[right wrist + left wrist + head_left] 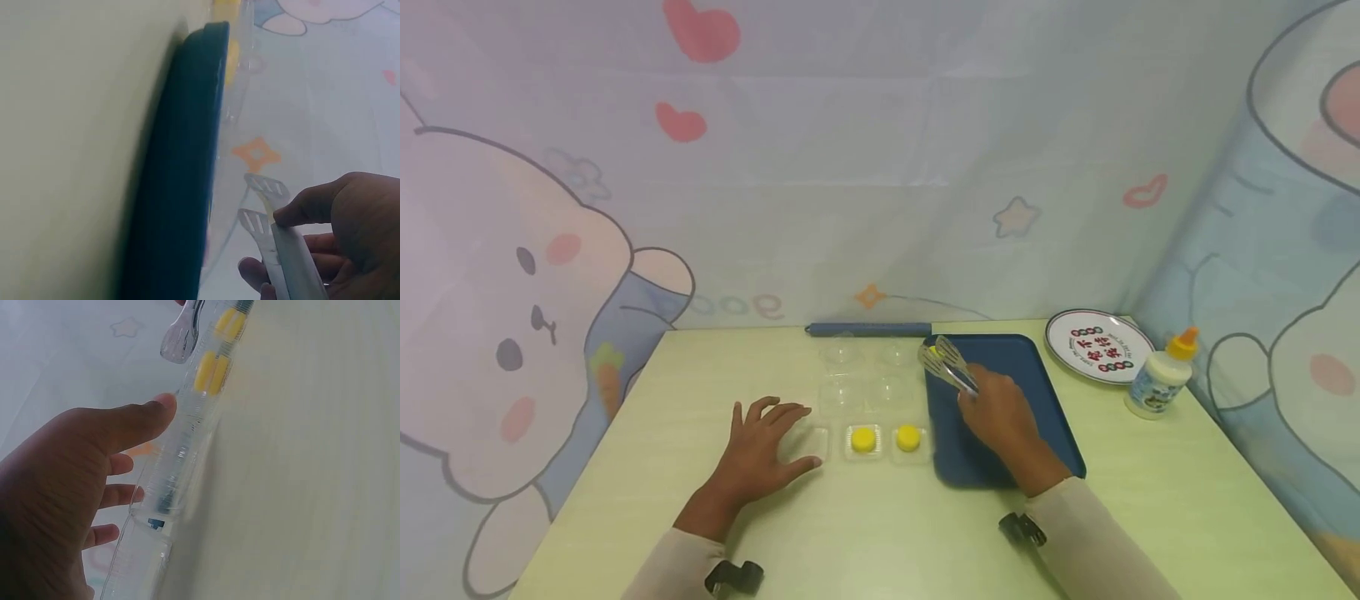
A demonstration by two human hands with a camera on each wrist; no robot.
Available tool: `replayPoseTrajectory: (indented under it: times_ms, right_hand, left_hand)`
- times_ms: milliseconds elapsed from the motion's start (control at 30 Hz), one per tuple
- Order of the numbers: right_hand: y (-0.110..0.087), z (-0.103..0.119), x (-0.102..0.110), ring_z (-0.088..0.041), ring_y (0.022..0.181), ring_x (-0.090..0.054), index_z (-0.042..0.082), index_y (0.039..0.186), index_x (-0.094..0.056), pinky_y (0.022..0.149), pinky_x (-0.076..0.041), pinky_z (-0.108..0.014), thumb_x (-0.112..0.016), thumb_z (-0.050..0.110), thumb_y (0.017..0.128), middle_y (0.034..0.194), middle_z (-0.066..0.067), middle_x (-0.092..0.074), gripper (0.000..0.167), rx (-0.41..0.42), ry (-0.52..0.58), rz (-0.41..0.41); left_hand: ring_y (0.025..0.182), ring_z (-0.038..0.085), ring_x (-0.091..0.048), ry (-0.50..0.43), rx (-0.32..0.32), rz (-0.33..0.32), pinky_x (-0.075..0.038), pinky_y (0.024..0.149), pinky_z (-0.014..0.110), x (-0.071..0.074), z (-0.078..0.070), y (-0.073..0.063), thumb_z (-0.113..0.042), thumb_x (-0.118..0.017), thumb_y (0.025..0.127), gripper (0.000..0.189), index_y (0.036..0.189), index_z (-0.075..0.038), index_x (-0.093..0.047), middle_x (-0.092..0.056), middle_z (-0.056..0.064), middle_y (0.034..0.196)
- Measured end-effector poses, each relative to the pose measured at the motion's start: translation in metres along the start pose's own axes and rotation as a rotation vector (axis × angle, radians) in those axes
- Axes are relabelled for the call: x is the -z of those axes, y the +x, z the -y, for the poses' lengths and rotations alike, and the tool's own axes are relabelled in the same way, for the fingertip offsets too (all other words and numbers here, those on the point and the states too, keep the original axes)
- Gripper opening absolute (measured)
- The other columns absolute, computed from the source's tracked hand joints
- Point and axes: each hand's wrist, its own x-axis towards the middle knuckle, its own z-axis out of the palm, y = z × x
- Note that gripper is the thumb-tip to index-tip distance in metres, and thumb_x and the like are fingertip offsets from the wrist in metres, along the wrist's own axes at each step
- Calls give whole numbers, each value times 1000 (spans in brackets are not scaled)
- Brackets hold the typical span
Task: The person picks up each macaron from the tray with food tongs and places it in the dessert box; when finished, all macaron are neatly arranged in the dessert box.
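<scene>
Evidently, the right hand [1000, 412] is gripping metal tongs [958, 377], the thumb pressing from one side and the fingers curling round from the other, so that the slotted heads are reaching over the far left corner of a blue tray [1000, 458]. Those heads are standing somewhat apart, with a yellow piece [935, 352] showing between them; whether they are pinching it or it is lying on the tray, I cannot tell.

Meanwhile the left hand [758, 454] is holding nothing firmly. Its thumb and fingers are spreading wide around the left end of a clear plastic container [821, 444], probably because so light a thing needs steadying; actual contact is hard to tell.

The container is lying near the middle of the tabletop [850, 533], just beside the tray's left edge, its domed part pointing toward the tabletop's far edge. In the near row, the middle compartment is carrying one yellow disc [863, 439] and the right compartment another disc [908, 438], the walls presumably keeping them apart.

Toward the tabletop's far right corner, a lettered plate [1101, 346] and a bottle [1159, 383] are sitting, while a blue bar [868, 329] is lying along the far edge.
</scene>
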Motion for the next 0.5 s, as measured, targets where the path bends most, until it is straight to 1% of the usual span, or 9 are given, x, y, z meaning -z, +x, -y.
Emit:
replayPoseTrajectory:
  times_ms: [133, 233, 367, 500]
  right_hand:
    - [7, -4, 2, -31, 82, -70, 2, 137, -69, 73, -59, -55, -74, 14, 96, 113, -21, -80, 43, -33, 26, 4]
    - [11, -6, 2, -31, 81, -69, -2, 128, -71, 73, -59, -55, -75, 13, 96, 106, -21, -79, 35, -46, 36, 2]
    - [15, -10, 2, -30, 78, -66, -2, 114, -73, 71, -56, -55, -72, 11, 97, 96, -18, -77, 21, -52, 22, 3]
    - [17, -12, 2, -32, 79, -67, -1, 112, -74, 70, -55, -56, -72, 10, 97, 94, -17, -76, 18, -41, -20, 13]
  left_hand:
    - [147, 43, -51, 3, -1, -1, -18, 117, 94, 1, 1, -1, -56, -89, 84, 74, 145, -19, -67, -70, 5, 145]
    - [148, 44, -51, 2, 1, 5, -18, 117, 94, 1, 1, -2, -56, -88, 85, 74, 146, -19, -67, -69, 5, 146]
    - [148, 44, -51, -2, 0, 4, -18, 116, 94, 1, 0, -2, -55, -88, 85, 74, 146, -19, -67, -69, 5, 146]
    - [148, 44, -51, -3, 1, 0, -18, 117, 94, 1, 0, -2, -55, -88, 84, 74, 145, -19, -67, -70, 6, 145]
